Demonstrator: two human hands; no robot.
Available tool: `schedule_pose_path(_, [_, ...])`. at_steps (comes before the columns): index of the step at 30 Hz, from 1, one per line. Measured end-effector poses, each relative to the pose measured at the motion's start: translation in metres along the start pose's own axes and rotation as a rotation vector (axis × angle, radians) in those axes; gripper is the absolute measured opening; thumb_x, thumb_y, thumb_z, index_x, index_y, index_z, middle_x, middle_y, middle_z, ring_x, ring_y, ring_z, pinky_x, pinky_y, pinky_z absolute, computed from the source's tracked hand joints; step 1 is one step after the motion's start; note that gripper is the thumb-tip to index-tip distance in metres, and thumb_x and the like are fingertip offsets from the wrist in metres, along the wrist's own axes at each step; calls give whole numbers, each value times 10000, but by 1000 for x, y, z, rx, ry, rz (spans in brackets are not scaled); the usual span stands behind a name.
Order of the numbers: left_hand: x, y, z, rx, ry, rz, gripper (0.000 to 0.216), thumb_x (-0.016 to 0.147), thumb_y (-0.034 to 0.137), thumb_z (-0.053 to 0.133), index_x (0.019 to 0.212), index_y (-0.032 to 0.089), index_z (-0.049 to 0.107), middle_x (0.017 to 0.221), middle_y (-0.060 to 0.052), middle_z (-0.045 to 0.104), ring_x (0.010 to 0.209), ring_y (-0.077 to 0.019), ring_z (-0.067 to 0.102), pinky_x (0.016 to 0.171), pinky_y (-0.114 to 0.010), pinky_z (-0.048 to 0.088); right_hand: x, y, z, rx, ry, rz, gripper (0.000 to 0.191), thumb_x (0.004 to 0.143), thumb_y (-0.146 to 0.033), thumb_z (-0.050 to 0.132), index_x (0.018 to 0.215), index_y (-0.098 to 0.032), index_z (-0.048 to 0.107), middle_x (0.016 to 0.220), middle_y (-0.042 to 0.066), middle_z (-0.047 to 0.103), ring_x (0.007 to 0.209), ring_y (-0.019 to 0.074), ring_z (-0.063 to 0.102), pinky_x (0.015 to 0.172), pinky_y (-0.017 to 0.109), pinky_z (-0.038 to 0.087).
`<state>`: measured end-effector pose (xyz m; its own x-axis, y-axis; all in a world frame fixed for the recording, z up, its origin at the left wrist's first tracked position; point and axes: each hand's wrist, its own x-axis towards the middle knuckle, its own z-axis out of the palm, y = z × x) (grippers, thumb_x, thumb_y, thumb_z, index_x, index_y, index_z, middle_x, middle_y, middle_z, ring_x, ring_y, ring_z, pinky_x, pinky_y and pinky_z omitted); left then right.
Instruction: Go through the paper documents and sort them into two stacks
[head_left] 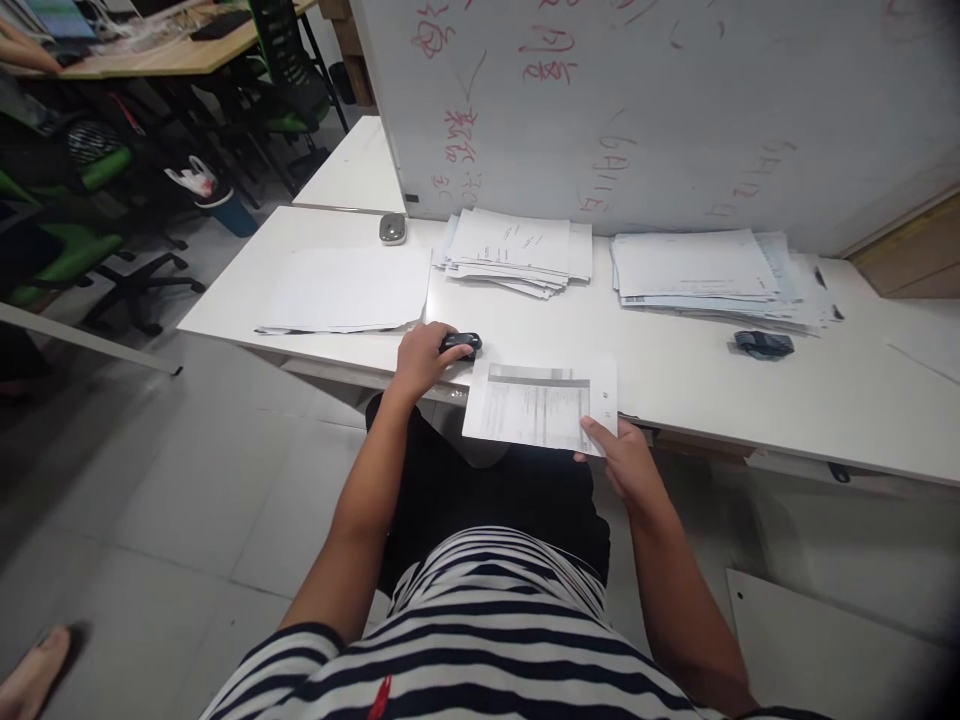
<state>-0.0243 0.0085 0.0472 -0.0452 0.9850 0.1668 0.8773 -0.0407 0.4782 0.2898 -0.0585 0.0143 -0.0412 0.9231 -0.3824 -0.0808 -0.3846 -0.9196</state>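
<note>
My left hand is closed around a black stapler near the front edge of the white desk. Between the thumb and fingers of my right hand is the lower right corner of a printed sheet of paper, possibly several sheets together. The printed sheet extends over the desk edge, above my lap, and its upper left corner lies close to the stapler. Most of the stapler's rear is hidden by my left hand.
On the desk lie a flat paper stack, a middle stack and a right stack. A small grey box and a dark folded item sit nearby. Behind rises a whiteboard.
</note>
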Motion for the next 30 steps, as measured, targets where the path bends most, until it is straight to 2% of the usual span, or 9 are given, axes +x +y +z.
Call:
schedule_pose_path(6, [-1,-1,0,-31,2,-6,310,812,498,595,966,233,644,892,-52,651,872,-240,530,716,-333,339,-1,3,-4,31,51,21,372,664,-441,770,861,-137,685,672,27,675,489,148,559,441,285,484])
schedule_pose_path(12, [-1,0,0,-24,-4,-3,311,816,501,587,959,230,640,861,-46,651,837,-229,527,685,-329,332,2,9,2,38,-19,-2,353,700,-435,748,876,-136,681,632,17,661,487,148,558,444,277,475])
schedule_pose_path(23, [-1,-1,-5,18,-81,18,349,811,554,563,958,243,624,887,-19,653,868,-211,545,676,-312,361,7,6,2,14,-43,9,371,715,-441,737,918,-138,668,646,16,656,509,149,575,464,272,491])
schedule_pose_path(30, [-1,0,-4,23,-81,16,353,818,553,559,960,237,622,878,-25,649,860,-203,549,667,-305,367,7,7,2,-5,-46,-1,334,719,-449,733,843,-147,662,638,9,652,488,138,565,465,267,486])
